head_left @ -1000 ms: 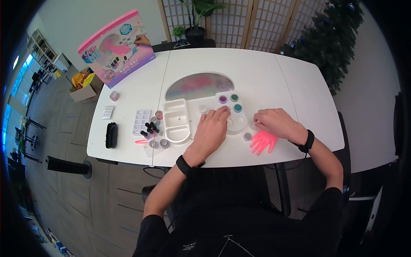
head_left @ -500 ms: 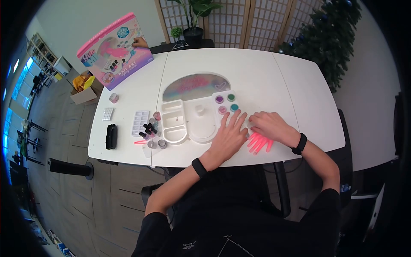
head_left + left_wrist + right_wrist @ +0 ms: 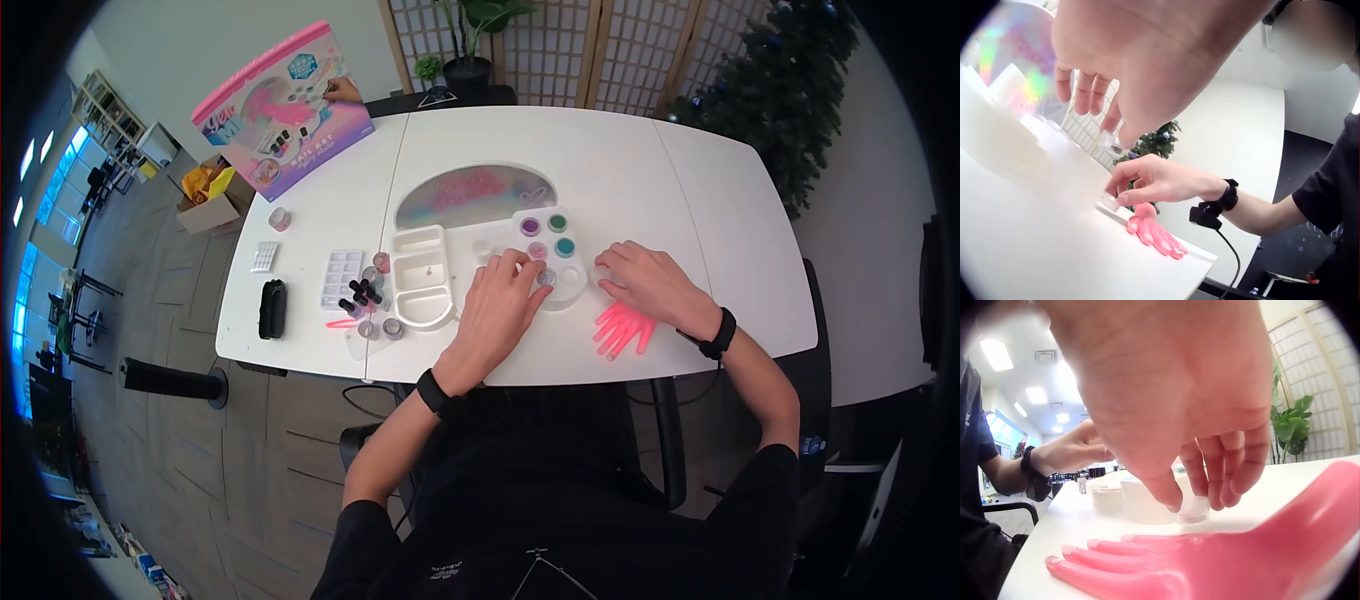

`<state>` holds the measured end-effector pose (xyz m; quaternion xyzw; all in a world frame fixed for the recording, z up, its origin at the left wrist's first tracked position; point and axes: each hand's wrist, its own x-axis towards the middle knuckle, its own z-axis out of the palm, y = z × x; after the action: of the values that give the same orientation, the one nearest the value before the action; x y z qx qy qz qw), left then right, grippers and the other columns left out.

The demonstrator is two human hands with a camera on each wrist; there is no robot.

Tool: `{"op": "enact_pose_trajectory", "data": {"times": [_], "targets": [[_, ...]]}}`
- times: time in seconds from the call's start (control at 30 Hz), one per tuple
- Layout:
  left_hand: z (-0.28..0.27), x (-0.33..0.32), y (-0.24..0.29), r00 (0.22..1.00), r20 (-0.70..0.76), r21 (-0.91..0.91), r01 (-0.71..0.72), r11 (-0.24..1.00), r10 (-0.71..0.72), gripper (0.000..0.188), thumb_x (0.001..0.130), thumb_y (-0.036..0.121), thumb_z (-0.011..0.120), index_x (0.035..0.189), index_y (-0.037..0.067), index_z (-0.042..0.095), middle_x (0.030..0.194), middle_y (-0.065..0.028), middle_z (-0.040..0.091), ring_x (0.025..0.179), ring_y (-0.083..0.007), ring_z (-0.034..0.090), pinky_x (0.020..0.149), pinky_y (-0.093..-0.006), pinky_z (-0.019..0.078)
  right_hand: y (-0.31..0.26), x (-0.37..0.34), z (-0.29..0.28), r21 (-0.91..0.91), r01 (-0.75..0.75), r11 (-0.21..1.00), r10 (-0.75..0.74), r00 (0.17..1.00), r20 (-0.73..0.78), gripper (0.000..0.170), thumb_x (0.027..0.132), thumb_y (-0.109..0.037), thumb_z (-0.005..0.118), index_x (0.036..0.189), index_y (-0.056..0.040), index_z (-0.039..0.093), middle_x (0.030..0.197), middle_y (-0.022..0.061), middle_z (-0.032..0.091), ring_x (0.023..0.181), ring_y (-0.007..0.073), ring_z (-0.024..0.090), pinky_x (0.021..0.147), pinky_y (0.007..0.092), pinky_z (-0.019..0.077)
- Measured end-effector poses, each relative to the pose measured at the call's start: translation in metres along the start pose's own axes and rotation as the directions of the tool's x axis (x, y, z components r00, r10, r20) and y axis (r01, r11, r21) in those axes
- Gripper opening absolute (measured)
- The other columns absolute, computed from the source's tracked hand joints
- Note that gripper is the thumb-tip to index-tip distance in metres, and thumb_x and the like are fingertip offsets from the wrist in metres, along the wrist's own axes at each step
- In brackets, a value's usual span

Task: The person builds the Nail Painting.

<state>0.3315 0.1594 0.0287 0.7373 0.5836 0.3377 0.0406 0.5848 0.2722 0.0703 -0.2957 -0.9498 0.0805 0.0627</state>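
Observation:
My left hand pinches a small clear pot between thumb and fingers, over the lower part of the white palette. Pots of purple, green, pink and teal sit in the palette's wells. To the right, my right hand has thumb and fingertips around another small clear container, low at the tabletop. Just below that hand lies a pink model hand, its fingers toward the near table edge.
Left of the palette stands a white base with a compartment tray and a half-round mirror-like panel. Further left are nail polish bottles, a gridded tray, a black case and a colourful box.
My left hand moved right from the palette to the clear pot beside the model hand, took it and came back over the palette. The right hand stayed near its container.

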Motion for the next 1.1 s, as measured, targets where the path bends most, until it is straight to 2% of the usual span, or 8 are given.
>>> {"op": "enact_pose_trajectory", "data": {"times": [0.03,0.23,0.43,0.73,0.93,1.1], "targets": [[-0.001,0.000,-0.002,1.000,-0.015,-0.002,0.004,1.000,-0.004,0.031,0.098,0.018,0.077,0.126,0.004,0.072,0.117,-0.0112,0.064,0.101,-0.0330,0.063,0.087,-0.0450,0.0531,-0.003,0.002,-0.003,0.013,0.001,1.000,-0.001,1.000,-0.023,0.026,0.098,-0.019,0.073,0.118,-0.0028,0.070,0.110,0.0130,0.071,0.103,0.0318,0.071,0.086,0.0430,0.0598],[0.010,0.000,-0.010,1.000,0.014,-0.013,-0.001,1.000,0.001,0.030,0.097,0.017,0.077,0.124,0.004,0.072,0.111,-0.0099,0.068,0.102,-0.0331,0.064,0.088,-0.0459,0.0550,-0.015,0.015,-0.001,0.077,0.089,0.993,-0.080,0.990,-0.115,0.027,0.100,-0.020,0.073,0.122,-0.0035,0.070,0.111,0.0127,0.071,0.103,0.0314,0.071,0.086,0.0425,0.0595],[0.010,0.003,-0.010,1.000,0.013,0.002,-0.010,1.000,0.010,0.026,0.096,0.017,0.078,0.118,0.003,0.073,0.109,-0.0101,0.069,0.100,-0.0332,0.066,0.086,-0.0466,0.0563,-0.017,0.022,0.002,0.047,0.127,0.991,-0.123,0.989,-0.078,0.027,0.101,-0.020,0.072,0.121,-0.0030,0.071,0.110,0.0119,0.071,0.105,0.0304,0.070,0.088,0.0421,0.0587],[0.006,0.013,-0.003,0.994,0.109,0.124,-0.007,0.992,-0.007,0.022,0.094,0.018,0.078,0.111,0.004,0.076,0.106,-0.0085,0.071,0.100,-0.0306,0.069,0.086,-0.0446,0.0582,-0.018,0.030,0.004,0.008,0.204,0.979,-0.203,0.977,-0.065,0.025,0.099,-0.019,0.073,0.118,-0.0012,0.071,0.107,0.0107,0.067,0.101,0.0300,0.068,0.086,0.0425,0.0577],[0.009,0.012,-0.005,0.996,0.085,0.097,0.009,0.995,-0.017,0.021,0.094,0.018,0.078,0.109,0.004,0.076,0.103,-0.0090,0.071,0.097,-0.0306,0.071,0.083,-0.0456,0.0587,-0.021,0.032,-0.002,-0.003,0.172,0.985,-0.172,0.985,0.011,0.022,0.098,-0.016,0.073,0.115,-0.0015,0.071,0.108,0.0117,0.067,0.102,0.0314,0.068,0.087,0.0433,0.0579],[0.012,0.011,-0.008,0.997,0.076,0.063,0.011,0.998,-0.016,0.021,0.094,0.019,0.078,0.109,0.003,0.076,0.102,-0.0101,0.071,0.094,-0.0319,0.071,0.082,-0.0458,0.0591,-0.022,0.032,0.004,0.048,0.149,0.988,-0.150,0.989,0.015,0.020,0.098,-0.013,0.073,0.114,-0.0017,0.070,0.108,0.0133,0.066,0.101,0.0342,0.069,0.086,0.0450,0.0573]]}}
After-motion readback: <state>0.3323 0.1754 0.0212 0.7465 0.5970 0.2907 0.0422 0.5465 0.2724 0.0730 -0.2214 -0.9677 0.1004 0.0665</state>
